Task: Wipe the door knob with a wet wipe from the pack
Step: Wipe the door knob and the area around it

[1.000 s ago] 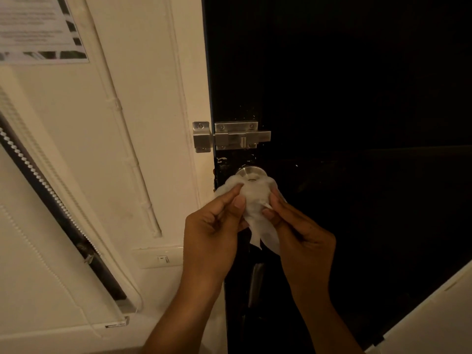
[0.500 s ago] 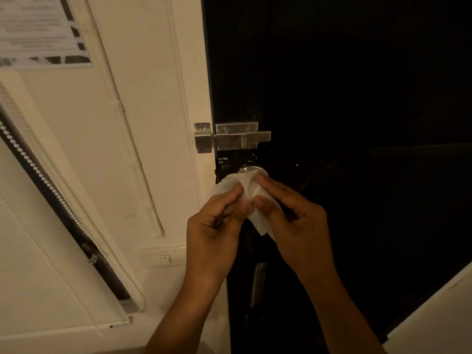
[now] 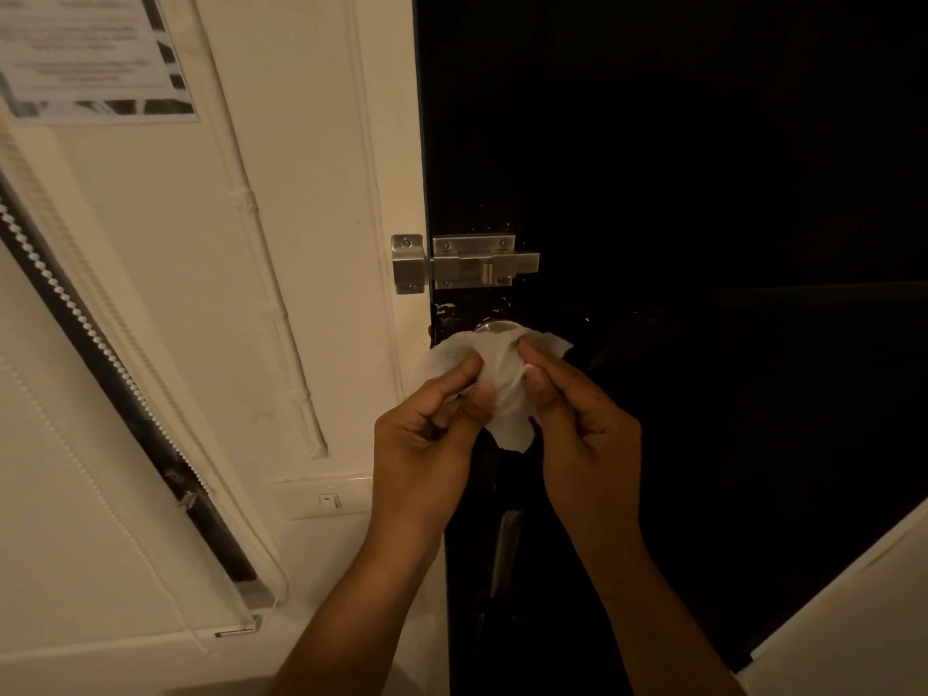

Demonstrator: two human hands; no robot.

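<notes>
A white wet wipe (image 3: 499, 366) is spread over the round metal door knob (image 3: 496, 326) on the black door (image 3: 678, 193); only the knob's top edge shows above it. My left hand (image 3: 427, 434) pinches the wipe's left side between thumb and forefinger. My right hand (image 3: 585, 424) pinches its right side the same way. A flap of the wipe hangs down between the two hands. The wipe pack is not in view.
A steel sliding bolt latch (image 3: 464, 263) sits just above the knob, bridging door and cream frame (image 3: 386, 193). A wall switch plate (image 3: 326, 499) is left of my left wrist. A window blind with bead chain (image 3: 75, 319) runs down the left. A notice (image 3: 90, 52) hangs top left.
The wipe has been pulled wider across the knob, its right corner now sticking out. My right hand has drawn back to the right, and both hands sit slightly lower.
</notes>
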